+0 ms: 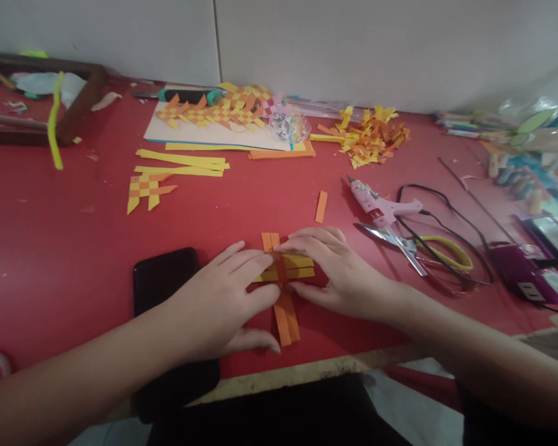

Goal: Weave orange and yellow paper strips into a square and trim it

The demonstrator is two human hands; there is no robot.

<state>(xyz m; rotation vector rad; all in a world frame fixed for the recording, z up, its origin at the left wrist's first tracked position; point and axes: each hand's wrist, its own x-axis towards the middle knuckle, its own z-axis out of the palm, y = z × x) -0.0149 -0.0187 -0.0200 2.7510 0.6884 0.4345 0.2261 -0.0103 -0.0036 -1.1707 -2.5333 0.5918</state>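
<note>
Crossed orange and yellow strips [283, 271] lie between left grip [235, 291] and right grip [341, 272], both touching them; whether either pinches cannot be told. Beneath the grip: red tabletop [74, 248]. Beyond it: yellow-orange scraps [374, 139], then a grey wall [376, 49].

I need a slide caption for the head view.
Left hand and right hand touch crossed orange and yellow paper strips on a red table.
</note>
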